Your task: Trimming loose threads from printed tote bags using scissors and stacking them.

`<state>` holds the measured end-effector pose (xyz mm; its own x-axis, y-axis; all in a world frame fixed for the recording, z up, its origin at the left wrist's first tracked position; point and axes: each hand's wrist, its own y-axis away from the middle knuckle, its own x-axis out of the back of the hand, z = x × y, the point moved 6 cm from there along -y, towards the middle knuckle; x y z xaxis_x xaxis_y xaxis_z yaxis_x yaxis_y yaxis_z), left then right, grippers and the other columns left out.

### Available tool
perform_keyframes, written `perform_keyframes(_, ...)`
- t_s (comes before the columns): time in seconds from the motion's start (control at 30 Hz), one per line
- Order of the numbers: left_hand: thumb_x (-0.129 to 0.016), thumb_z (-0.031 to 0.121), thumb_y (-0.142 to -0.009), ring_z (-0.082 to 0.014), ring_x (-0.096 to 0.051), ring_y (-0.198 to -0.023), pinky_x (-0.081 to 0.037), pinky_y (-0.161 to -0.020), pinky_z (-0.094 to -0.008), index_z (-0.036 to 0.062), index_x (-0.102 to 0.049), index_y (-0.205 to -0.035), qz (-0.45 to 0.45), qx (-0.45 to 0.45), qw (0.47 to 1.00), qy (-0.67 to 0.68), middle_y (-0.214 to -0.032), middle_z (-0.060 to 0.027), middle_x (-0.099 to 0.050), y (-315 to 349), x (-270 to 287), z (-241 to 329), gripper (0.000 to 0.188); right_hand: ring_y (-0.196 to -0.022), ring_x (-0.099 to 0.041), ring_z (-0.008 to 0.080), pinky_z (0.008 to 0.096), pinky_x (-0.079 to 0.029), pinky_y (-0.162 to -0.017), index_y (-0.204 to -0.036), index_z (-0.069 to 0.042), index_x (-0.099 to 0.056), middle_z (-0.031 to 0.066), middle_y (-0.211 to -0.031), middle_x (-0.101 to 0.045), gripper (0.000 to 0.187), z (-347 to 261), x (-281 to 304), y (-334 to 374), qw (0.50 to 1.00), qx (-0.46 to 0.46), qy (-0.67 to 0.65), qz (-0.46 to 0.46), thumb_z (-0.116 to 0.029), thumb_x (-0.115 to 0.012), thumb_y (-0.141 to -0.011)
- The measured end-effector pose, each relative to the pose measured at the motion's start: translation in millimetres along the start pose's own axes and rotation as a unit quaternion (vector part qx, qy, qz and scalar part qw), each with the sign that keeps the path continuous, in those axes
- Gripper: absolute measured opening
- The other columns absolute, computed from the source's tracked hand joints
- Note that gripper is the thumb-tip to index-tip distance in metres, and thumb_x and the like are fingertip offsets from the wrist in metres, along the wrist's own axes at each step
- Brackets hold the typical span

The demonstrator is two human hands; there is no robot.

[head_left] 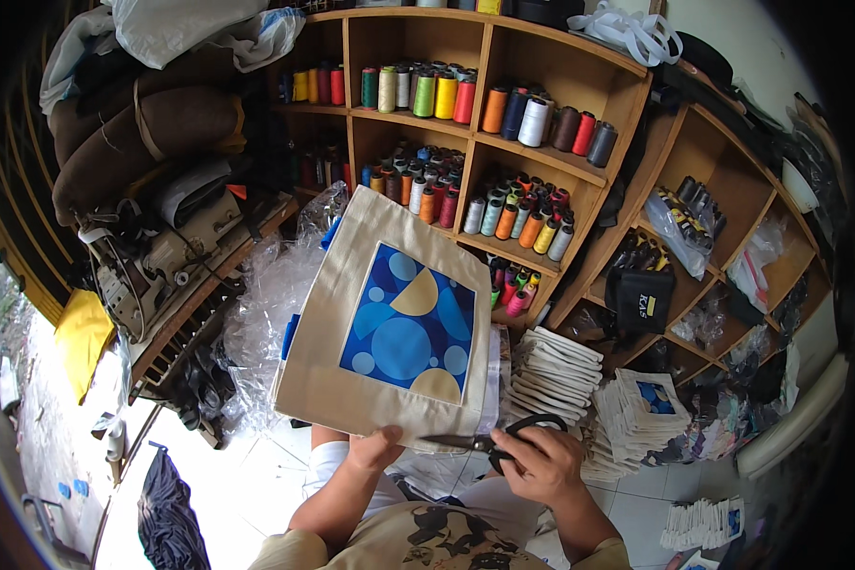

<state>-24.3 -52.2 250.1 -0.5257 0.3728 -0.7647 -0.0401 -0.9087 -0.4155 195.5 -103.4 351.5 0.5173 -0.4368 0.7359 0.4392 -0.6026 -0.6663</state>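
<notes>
A cream canvas tote bag [318, 380] with a blue patterned square panel [399, 347] lies tilted in front of me. My left hand [378, 446] grips its near edge, thumb on top. Blue fabric bits [291, 334] stick out along the bag's left side. In my right hand [544, 463] are black-handled scissors [465, 442], fingers through the loops. Their blades point left along the bag's near edge, close to my left hand. Whether the blade tips touch the cloth I cannot tell.
Wooden shelves [484, 85] hold many thread spools. A sewing machine [176, 252] stands on a table at the left. Stacks of folded canvas [553, 375] and printed pieces [641, 408] sit at the right. Clear plastic wrap [266, 313] lies behind the bag. Dark cloth [171, 513] is on the floor.
</notes>
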Motion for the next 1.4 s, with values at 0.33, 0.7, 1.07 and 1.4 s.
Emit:
perform_keyframes(0.33,-0.056,-0.005,-0.066,-0.0312,-0.058,-0.110,-0.047,-0.094,-0.0448,0.0023,-0.047,-0.125,0.022,0.045,0.999,-0.005,-0.116,-0.0133,-0.057,4,36,-14,0.060,-0.064,-0.062,0.0228,0.0331,-0.052,-0.059,-0.107,-0.008,-0.066,0.0098,-0.085,-0.063,0.049,35,-8,18,0.975,-0.173,-0.133,0.042,-0.004,-0.069,-0.058)
perform_keyframes(0.7,-0.051,-0.003,-0.070,-0.0203,-0.056,-0.096,-0.047,-0.077,-0.0337,-0.0006,-0.055,-0.117,-0.070,0.031,0.913,-0.401,-0.103,-0.0070,-0.058,6,36,-5,0.047,-0.067,-0.048,0.0066,0.0217,-0.037,-0.059,-0.113,0.006,-0.050,0.0012,-0.077,-0.054,0.055,49,-50,51,0.855,-0.290,-0.429,0.008,-0.004,-0.079,-0.067)
perform_keyframes(1.07,-0.042,-0.004,-0.071,-0.0233,-0.050,-0.116,-0.041,-0.096,-0.0335,-0.0034,-0.045,-0.131,-0.063,0.151,0.908,-0.385,-0.123,-0.0119,-0.054,7,33,3,0.060,-0.083,-0.056,0.0089,0.0208,-0.045,-0.074,-0.120,0.002,-0.049,0.0038,-0.092,-0.058,0.058,40,-29,-34,0.821,-0.242,-0.514,0.065,0.005,-0.079,-0.069)
perform_keyframes(1.4,-0.047,-0.002,-0.081,-0.0263,-0.051,-0.116,-0.041,-0.096,-0.0328,-0.0035,-0.043,-0.134,-0.189,0.071,0.827,-0.526,-0.126,-0.0171,-0.053,2,11,18,0.054,-0.075,-0.059,0.0049,0.0190,-0.046,-0.065,-0.106,-0.006,-0.043,0.0098,-0.094,-0.069,0.051,17,-57,-110,0.841,-0.177,-0.509,-0.040,0.004,-0.080,-0.072)
